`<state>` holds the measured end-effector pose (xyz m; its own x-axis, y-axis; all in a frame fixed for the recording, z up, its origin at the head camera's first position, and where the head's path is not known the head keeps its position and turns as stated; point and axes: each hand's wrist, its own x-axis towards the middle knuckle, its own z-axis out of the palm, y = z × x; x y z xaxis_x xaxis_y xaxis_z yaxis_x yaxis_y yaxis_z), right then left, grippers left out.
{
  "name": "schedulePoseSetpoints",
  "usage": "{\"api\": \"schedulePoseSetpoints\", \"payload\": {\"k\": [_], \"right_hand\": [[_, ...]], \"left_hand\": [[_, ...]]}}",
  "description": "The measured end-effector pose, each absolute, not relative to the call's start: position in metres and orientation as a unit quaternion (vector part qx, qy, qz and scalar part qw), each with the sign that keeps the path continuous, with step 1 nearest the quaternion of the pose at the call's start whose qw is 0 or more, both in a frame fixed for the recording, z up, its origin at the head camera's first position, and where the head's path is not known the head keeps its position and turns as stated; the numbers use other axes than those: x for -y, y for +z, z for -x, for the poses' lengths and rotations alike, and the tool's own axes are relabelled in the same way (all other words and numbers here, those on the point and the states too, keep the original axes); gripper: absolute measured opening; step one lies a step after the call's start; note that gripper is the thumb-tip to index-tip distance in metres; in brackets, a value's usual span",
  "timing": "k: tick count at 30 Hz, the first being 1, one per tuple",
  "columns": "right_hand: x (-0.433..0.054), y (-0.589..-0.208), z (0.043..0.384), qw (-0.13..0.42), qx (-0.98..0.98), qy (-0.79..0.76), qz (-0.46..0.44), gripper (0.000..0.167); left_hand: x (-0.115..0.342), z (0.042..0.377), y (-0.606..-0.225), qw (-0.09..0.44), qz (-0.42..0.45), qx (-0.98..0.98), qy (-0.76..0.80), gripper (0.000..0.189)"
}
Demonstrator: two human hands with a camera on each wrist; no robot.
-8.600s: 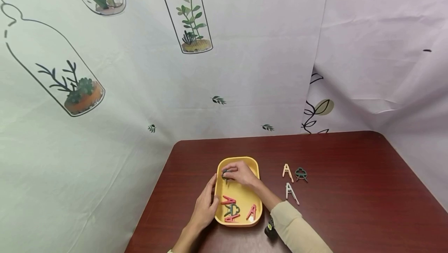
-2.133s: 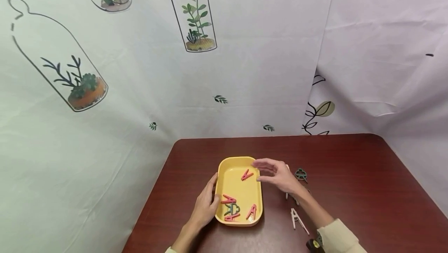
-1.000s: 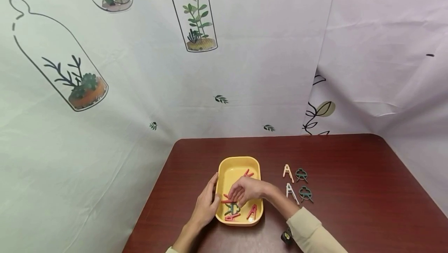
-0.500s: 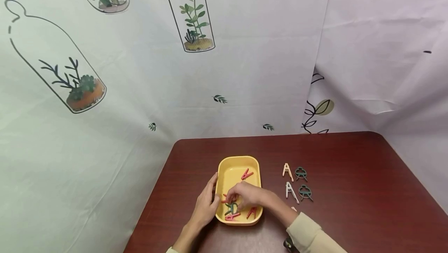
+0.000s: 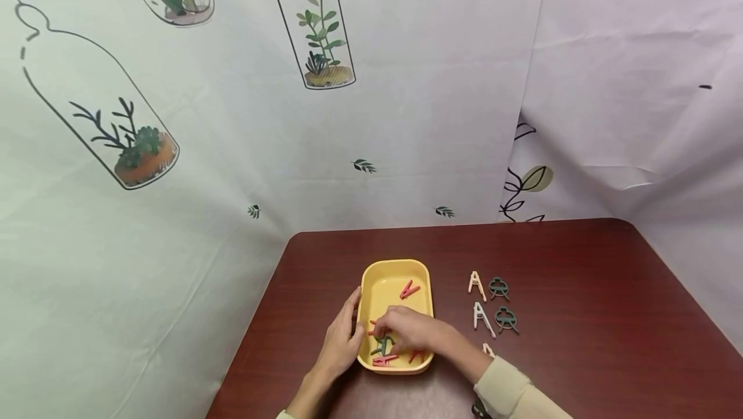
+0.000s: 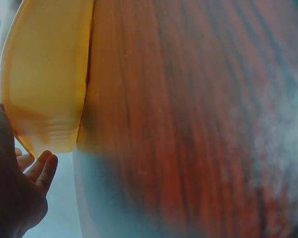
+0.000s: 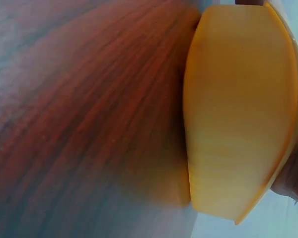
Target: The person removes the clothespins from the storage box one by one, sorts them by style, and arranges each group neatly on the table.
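Since 2.1 s ago, your right hand (image 5: 409,330) is shifting from the right rim of the yellow tray (image 5: 380,306) to inside its near end. Its fingers are curling beside a green clip (image 5: 383,346) in there; you cannot tell whether they are pinching it. Your left hand (image 5: 339,340) is grasping the tray's left rim. The head view alone is showing the tray's contents, including the red clips (image 5: 409,289). The left wrist view is adding fine ridges on the outer wall; the right wrist view is showing a smooth-looking, bowed side. The clips are forming slim A-shapes, the green ones rounder; pale clips (image 5: 482,320) and green-framed clips (image 5: 506,319) are lying to the right. The dark red table (image 5: 580,309) is showing streaked grain up close; creased, plant-printed sheeting (image 5: 435,116) is hanging behind.
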<state>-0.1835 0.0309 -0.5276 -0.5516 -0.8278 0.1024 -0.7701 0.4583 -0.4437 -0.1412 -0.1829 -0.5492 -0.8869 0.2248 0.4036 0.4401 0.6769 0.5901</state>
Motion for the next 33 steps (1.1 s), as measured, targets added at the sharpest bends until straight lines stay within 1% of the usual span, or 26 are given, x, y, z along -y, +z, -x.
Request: {"api": "schedulePoseSetpoints", "payload": {"k": [4,7,9,15,18,25,33], "right_hand": [[-0.032,-0.531,0.183,0.036,-0.851,-0.220,0.475,0.033],[-0.032,-0.529,0.183,0.037,-0.847,-0.231,0.477,0.032],[-0.032,-0.528,0.184,0.045,-0.844,-0.245,0.476,0.032],[-0.033,-0.525,0.187,0.096,-0.828,-0.313,0.454,0.032],[-0.034,-0.524,0.188,0.099,-0.818,-0.344,0.449,0.033],[-0.038,-0.527,0.194,0.077,-0.770,-0.419,0.474,0.028],[-0.040,-0.533,0.200,0.035,-0.753,-0.475,0.454,0.028]], "left_hand": [[0.183,0.141,-0.549,0.152,0.186,0.902,-0.358,0.073],[0.183,0.141,-0.549,0.154,0.189,0.901,-0.358,0.074],[0.183,0.141,-0.549,0.155,0.190,0.901,-0.357,0.074],[0.184,0.141,-0.550,0.150,0.186,0.903,-0.356,0.073],[0.184,0.142,-0.550,0.149,0.186,0.904,-0.356,0.072],[0.184,0.142,-0.549,0.152,0.190,0.902,-0.357,0.073],[0.184,0.143,-0.549,0.149,0.188,0.903,-0.355,0.073]]}}
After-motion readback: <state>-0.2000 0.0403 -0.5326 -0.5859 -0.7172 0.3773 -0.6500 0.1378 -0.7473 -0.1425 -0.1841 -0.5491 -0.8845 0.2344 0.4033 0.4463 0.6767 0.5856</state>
